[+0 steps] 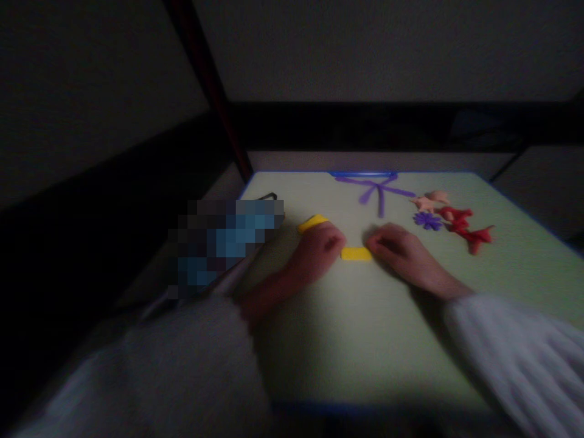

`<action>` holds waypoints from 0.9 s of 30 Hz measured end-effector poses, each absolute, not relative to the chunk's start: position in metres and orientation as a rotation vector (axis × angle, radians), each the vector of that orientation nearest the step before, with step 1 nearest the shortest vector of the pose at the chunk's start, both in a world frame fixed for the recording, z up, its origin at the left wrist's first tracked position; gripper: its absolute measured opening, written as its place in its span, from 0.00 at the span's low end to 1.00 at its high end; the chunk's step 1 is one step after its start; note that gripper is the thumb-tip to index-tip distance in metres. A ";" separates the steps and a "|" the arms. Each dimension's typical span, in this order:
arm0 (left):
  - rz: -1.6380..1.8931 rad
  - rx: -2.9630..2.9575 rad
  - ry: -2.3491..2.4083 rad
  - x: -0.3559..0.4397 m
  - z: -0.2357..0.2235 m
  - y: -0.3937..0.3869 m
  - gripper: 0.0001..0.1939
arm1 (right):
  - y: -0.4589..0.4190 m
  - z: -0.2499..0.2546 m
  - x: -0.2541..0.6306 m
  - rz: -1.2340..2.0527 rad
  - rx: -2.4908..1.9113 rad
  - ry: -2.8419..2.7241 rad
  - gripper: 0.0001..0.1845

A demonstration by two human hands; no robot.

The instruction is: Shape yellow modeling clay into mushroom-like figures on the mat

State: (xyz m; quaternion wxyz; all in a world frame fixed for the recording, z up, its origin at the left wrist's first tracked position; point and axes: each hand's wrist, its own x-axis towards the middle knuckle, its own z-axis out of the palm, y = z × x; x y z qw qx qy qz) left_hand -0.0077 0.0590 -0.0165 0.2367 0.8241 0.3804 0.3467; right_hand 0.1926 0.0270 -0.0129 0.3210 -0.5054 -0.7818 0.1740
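Yellow clay, or something soft like it, makes a short flat strip [356, 253] that lies on the pale table [347, 340], right between the two hands. The left hand [322, 248] is by one end of the strip and the right hand [401, 250] is by the other end. Both hands have their fingers curled in. It is dim and blurry, so I cannot tell if the fingertips pinch the strip, just touch it, or hold nothing. Just behind the left hand sits a yellow lump [316, 221], partly hidden by that hand. Some shapes look done and lie apart from the hands, up on the right: a peach star [424, 204] with a peach bit [439, 196] beside it, a purple flower [427, 221], and some red shapes [481, 238] with pointy ends. Near the far edge, thin purple strips [381, 205] spread out like legs, by a blue stick [362, 174]. I can't tell if those strips are finished. The yellow strip looks plain, with no fancy shape yet, so the yellow part seems only just begun, and most of its shaping seems left.
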 end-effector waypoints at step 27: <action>0.969 2.348 0.965 -0.005 -0.027 0.062 0.10 | 0.019 -0.008 0.181 0.653 -1.296 -1.878 0.06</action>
